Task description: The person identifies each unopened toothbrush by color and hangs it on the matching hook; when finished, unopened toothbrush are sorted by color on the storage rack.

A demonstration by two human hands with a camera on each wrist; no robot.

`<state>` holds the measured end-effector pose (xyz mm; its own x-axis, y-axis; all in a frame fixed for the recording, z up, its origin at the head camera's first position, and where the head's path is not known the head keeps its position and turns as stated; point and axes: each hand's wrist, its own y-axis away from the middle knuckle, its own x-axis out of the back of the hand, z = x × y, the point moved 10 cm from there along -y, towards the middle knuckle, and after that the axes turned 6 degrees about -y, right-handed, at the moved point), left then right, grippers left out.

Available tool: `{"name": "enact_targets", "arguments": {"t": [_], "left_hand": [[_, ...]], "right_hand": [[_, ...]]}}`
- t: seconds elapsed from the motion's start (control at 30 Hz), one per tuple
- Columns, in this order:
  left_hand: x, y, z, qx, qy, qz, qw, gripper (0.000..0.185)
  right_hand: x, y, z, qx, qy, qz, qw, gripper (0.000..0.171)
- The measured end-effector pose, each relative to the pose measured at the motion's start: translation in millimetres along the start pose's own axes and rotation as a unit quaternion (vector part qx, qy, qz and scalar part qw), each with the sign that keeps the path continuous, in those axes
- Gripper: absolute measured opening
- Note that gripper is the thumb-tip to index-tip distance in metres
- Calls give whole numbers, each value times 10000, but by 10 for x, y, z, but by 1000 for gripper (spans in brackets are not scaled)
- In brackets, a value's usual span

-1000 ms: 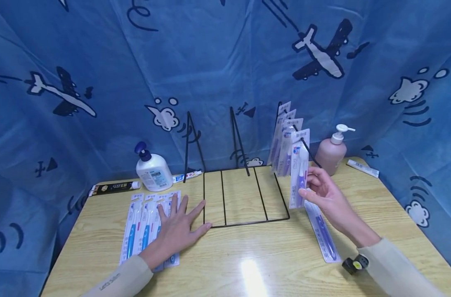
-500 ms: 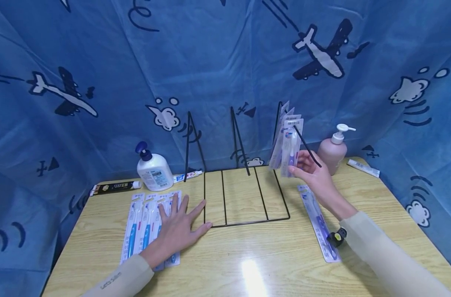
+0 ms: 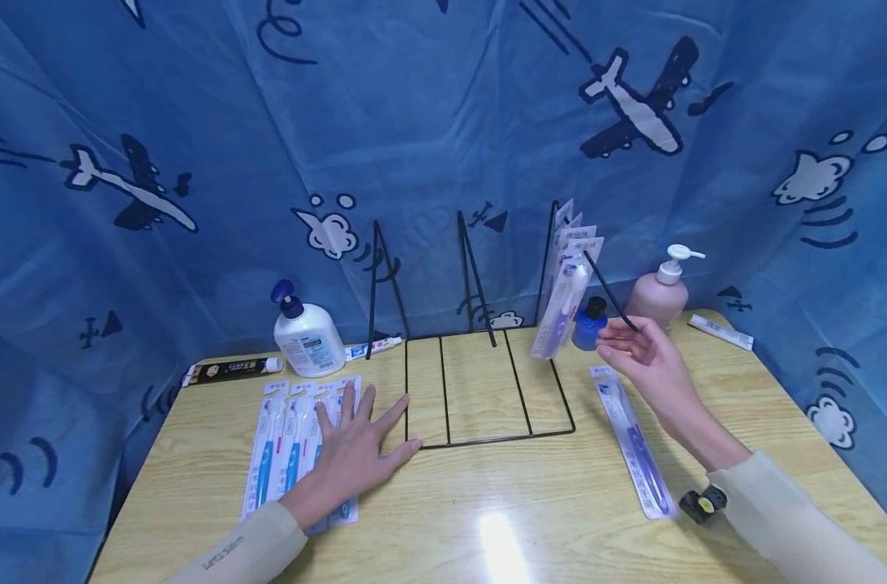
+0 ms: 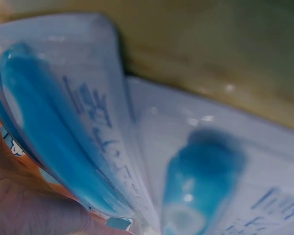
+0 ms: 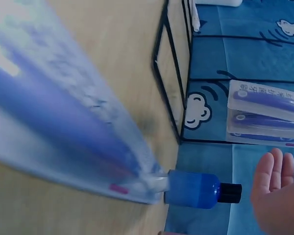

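We rest our left hand (image 3: 355, 454), fingers spread flat, on the blue packaged toothbrushes (image 3: 286, 442) at near left. Our right hand (image 3: 651, 361) hovers relaxed and empty beside the purple packaged toothbrushes (image 3: 563, 296) hanging on the black wire rack (image 3: 487, 389).

A wooden table (image 3: 531, 503) fills the lower half of the head view. At its middle stands a black wire rack (image 3: 487, 389). Left of the rack lie blue toothbrush packs (image 3: 286, 442) side by side, with a left hand (image 3: 355, 454) flat on them. Behind them, a black tube (image 3: 231, 371), a white pump bottle (image 3: 307, 334) and a small white tube (image 3: 370, 349). Right of the rack lies a purple toothbrush pack (image 3: 633, 442). Toward the upper right stand a small blue bottle (image 3: 589, 326) and a pink pump bottle (image 3: 658, 292), with another tube (image 3: 719, 331) at the far right corner.
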<state>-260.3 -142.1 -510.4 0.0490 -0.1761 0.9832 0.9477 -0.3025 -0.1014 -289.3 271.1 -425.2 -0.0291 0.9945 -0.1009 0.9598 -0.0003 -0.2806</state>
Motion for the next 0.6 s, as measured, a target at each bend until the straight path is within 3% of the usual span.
{"name": "enact_targets", "arguments": {"t": [0.17, 0.23, 0.4, 0.6], "left_hand": [[8, 1, 5, -8, -13, 4, 10000, 78], [-10, -4, -4, 32, -47, -107, 9999, 78], [-46, -11, -18, 95, -127, -389, 9991, 80], [-52, -21, -21, 66, -154, -400, 9991, 80]], "right_hand": [[196, 245, 92, -460, 397, 238, 9979, 31], [290, 340, 154, -719, 897, 319, 9929, 35], [478, 584, 376, -1732, 2040, 178, 9634, 63], [590, 805, 615, -2763, 2229, -285, 9344, 81]]}}
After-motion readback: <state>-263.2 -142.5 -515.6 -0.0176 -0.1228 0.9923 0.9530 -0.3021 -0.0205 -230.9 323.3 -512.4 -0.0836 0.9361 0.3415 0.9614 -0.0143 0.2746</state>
